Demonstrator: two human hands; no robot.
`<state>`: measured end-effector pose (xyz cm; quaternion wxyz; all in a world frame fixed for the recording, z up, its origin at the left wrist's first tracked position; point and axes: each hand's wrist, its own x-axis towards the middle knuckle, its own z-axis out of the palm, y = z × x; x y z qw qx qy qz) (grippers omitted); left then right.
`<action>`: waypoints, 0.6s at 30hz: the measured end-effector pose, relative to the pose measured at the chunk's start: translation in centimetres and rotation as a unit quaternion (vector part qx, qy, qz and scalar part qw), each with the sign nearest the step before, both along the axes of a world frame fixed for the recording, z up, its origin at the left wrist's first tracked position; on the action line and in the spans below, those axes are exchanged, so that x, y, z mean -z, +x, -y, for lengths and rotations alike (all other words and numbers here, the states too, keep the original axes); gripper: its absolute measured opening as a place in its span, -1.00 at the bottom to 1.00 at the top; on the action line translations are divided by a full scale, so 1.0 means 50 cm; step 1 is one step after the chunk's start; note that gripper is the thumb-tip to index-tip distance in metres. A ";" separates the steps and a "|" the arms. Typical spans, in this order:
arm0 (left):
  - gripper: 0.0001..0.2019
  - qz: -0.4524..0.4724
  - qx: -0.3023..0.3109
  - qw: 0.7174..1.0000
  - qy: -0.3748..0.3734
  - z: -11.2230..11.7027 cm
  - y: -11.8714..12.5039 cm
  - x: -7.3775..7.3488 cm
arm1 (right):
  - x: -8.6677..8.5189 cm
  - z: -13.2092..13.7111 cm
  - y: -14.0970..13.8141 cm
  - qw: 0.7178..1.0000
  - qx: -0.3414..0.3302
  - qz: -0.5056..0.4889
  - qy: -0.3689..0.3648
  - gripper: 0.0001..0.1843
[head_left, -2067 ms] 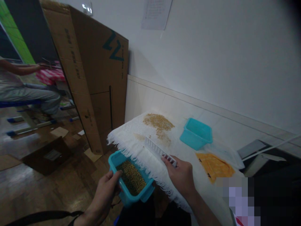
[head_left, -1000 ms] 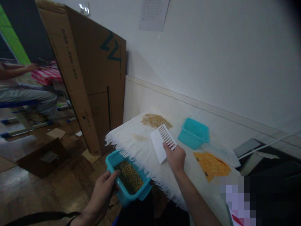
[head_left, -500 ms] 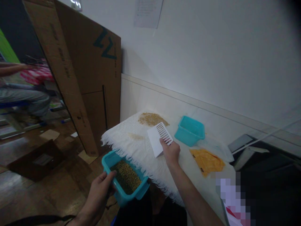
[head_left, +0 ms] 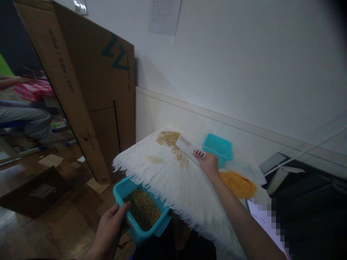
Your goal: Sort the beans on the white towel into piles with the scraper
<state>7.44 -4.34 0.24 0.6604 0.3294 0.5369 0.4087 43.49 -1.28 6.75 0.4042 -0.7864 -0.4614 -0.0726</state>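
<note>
My left hand (head_left: 111, 224) grips the near-left rim of a teal plastic bin (head_left: 139, 233), below the table's fringed edge. Yellowish beans (head_left: 148, 202) and a dark green layer lie inside it. In my right hand (head_left: 209, 165) is a white slotted scraper (head_left: 185, 145), tilted so its slotted face is foreshortened. Its far end touches or lies just over a pile of yellow beans (head_left: 168, 138) on the white fringed cloth (head_left: 165, 180). Some beans trail from the pile toward me, beneath the scraper. Fingers of my left hand under the rim are hidden.
A second teal bin (head_left: 218, 144) stands behind my right hand, with an orange cloth (head_left: 238, 184) nearby. A tall cardboard box (head_left: 103, 83) stands left of the table, against the wall. At far left another person sits by a red checked cloth (head_left: 34, 88).
My right hand has moved right and tilted the scraper, which was showing its broad face. Beans now spread toward me from the pile. My left hand still holds the bin.
</note>
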 end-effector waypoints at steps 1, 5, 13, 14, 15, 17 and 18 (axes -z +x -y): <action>-0.66 0.003 0.002 1.000 0.004 0.001 -0.001 0.000 | 0.000 -0.014 0.007 1.000 -0.013 0.000 -0.005 -0.62; -0.64 0.005 0.008 1.000 0.005 0.003 -0.006 0.001 | 0.010 -0.064 0.026 0.998 -0.056 -0.010 -0.011 -0.63; -0.68 -0.005 -0.005 1.000 -0.012 0.005 -0.003 -0.013 | 0.035 -0.087 0.053 0.990 -0.132 -0.058 -0.012 -0.68; -0.68 -0.002 -0.005 1.000 -0.016 0.005 -0.002 -0.016 | 0.035 -0.083 0.056 0.987 -0.145 -0.064 -0.011 -0.69; -0.68 0.001 -0.004 1.000 -0.019 0.005 -0.001 -0.018 | 0.034 -0.078 0.059 0.985 -0.156 -0.069 -0.011 -0.70; -0.68 0.005 -0.002 1.000 -0.023 0.004 0.000 -0.021 | 0.029 -0.069 0.063 0.982 -0.173 -0.078 -0.011 -0.70; -0.68 0.006 0.001 1.000 -0.022 0.003 -0.001 -0.021 | 0.027 -0.064 0.066 0.981 -0.177 -0.082 -0.011 -0.70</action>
